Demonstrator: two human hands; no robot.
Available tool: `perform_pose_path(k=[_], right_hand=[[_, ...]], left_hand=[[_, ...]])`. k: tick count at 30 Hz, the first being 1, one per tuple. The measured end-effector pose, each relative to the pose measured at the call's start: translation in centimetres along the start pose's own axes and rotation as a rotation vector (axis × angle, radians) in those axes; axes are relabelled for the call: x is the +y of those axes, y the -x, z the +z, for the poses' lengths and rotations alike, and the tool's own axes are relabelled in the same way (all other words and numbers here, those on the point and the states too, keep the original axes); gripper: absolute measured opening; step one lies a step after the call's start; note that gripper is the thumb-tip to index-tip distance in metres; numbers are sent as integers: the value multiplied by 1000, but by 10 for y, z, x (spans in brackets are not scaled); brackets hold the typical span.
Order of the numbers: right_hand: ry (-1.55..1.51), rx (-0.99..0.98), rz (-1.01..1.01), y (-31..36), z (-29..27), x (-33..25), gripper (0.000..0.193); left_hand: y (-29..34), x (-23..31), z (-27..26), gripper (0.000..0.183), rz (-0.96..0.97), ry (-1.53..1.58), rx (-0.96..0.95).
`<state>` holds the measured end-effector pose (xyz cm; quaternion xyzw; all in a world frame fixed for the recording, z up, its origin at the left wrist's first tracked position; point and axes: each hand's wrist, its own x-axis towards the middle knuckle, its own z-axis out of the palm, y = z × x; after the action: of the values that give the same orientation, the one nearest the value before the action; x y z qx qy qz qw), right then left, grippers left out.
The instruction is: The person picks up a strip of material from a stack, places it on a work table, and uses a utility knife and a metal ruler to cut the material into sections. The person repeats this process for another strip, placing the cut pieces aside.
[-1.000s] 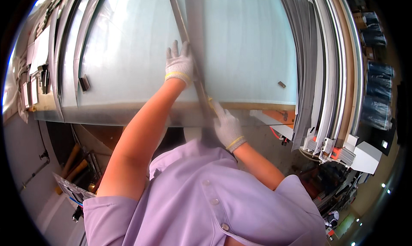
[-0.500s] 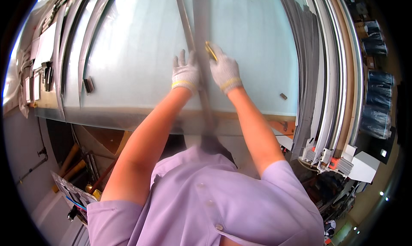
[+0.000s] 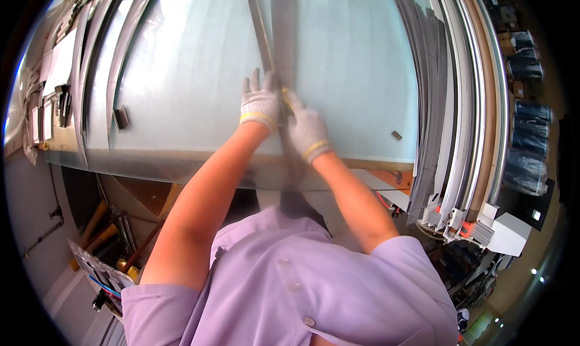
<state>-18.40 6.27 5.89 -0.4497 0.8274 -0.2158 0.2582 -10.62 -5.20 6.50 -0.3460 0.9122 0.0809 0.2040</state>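
Observation:
My left hand (image 3: pixel 260 104), in a white knit glove with a yellow band, lies with fingers stretched out at the near part of a narrow straight metal bar (image 3: pixel 258 29). Under and beside that bar runs a wider dark grey strip (image 3: pixel 283 32), lengthwise away from me. My right hand (image 3: pixel 309 133), gloved the same way, is closed around a yellow utility knife (image 3: pixel 287 98). The knife's tip points at the strip, right beside my left hand. Its blade is too small and blurred to make out. Both hands rest over a pale glassy tabletop (image 3: pixel 356 74).
Long grey strips (image 3: pixel 428 92) lie along the table's right side, next to metal rails (image 3: pixel 477 92). More strips (image 3: pixel 124 44) curve along the left. Small dark blocks (image 3: pixel 121 118) (image 3: pixel 396 135) sit on the tabletop. Tools (image 3: pixel 106 234) stand below at left.
My right hand with the utility knife has come toward me and a little left along the strip. My left hand stays nearly in place on the bar.

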Motion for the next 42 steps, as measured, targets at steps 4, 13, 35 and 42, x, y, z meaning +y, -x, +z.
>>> perform_pose_path(k=[4,13,35,42], right_hand=[[60,-26,-5,64,4,14,60],[68,-184,60,155,-15,19,56],[30,-16,8,-50,-9,-17,56],[71,-50,-19,74,2,17,60]], left_hand=[[0,0,2,114,11,-85,-19],[1,1,-2,117,21,-75,-44],[0,-4,7,111,9,62,36],[0,1,-1,114,11,-47,-44]])
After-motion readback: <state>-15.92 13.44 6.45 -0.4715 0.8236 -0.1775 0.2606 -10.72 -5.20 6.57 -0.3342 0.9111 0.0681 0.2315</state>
